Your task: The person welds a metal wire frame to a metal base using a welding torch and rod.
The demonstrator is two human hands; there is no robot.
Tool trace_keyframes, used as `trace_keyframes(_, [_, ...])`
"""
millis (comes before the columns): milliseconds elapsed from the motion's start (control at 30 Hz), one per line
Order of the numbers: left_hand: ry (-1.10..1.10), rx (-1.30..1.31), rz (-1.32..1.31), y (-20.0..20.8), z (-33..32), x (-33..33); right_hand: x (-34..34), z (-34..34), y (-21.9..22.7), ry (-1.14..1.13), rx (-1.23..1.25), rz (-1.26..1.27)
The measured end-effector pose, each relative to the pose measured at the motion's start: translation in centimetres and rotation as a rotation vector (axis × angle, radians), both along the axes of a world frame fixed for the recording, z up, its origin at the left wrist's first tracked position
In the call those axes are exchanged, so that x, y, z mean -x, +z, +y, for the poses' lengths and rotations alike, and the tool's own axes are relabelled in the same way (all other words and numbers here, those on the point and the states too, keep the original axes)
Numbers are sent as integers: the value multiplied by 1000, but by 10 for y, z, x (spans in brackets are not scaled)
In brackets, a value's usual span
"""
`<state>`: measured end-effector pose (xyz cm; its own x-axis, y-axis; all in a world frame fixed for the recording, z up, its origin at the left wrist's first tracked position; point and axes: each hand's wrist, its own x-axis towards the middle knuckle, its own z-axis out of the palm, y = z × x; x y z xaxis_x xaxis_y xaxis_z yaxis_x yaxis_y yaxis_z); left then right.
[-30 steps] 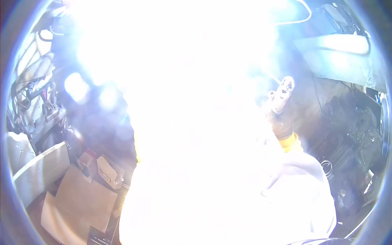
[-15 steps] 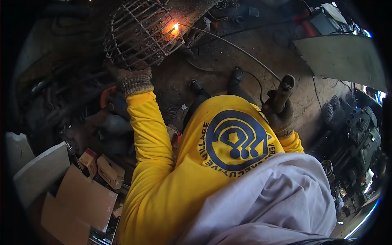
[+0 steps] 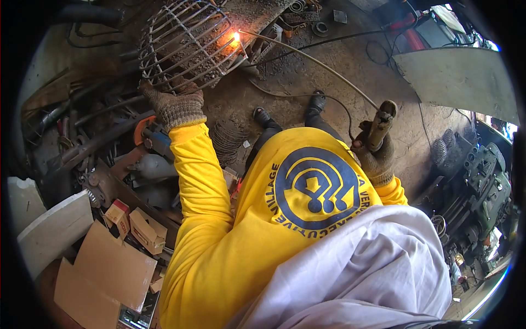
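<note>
A round-ended cage of welded metal rods (image 3: 193,37) lies at the upper left on a dirt-strewn work surface (image 3: 256,12). My gloved left hand (image 3: 178,105) is closed on its near rim; the fingertips are partly hidden behind the bars. In my gloved right hand (image 3: 377,156) I grip an electrode holder (image 3: 380,123), out to the right of my body. A long thin welding rod (image 3: 323,66) runs from the holder up and left to the cage. Its tip is beside a glowing orange spot (image 3: 236,37) at the cage's right edge; whether they touch I cannot tell.
A cable (image 3: 345,105) trails over the floor near my sandalled feet (image 3: 262,115). Coiled wire (image 3: 227,143), an angle grinder (image 3: 153,137) and pipes crowd the left. Cardboard (image 3: 112,268) lies lower left. A metal sheet (image 3: 460,77) and dark machinery (image 3: 485,181) stand right.
The bright white-yellow light at the rod's tip has dimmed to an orange glow, and the surroundings look brighter. Both hands, the cage and the rod have barely moved.
</note>
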<state>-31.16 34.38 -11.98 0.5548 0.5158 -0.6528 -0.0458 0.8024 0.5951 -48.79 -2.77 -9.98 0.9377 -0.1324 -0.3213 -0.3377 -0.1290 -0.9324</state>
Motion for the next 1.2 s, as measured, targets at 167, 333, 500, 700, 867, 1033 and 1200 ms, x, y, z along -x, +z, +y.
trace_keyframes(167, [-16,12,-12,-4,10,1,2,-6,-6,24,59,-5])
trace_keyframes(333, [66,-24,-63,12,-4,-2,7,-4,-8,-22,-10,-2])
trace_keyframes(500, [34,-18,-95,11,-1,3,9,-7,-9,0,-34,2])
trace_keyframes(700, [15,-48,-133,11,-3,4,10,-6,-7,-6,-8,37])
trace_keyframes(867, [10,-95,-84,-1,9,3,15,-9,-7,14,21,48])
trace_keyframes(1033, [-8,-90,-134,3,1,5,19,-9,-12,22,50,4])
trace_keyframes(1200, [-1,-78,-143,4,-1,6,20,-7,-11,-3,32,33])
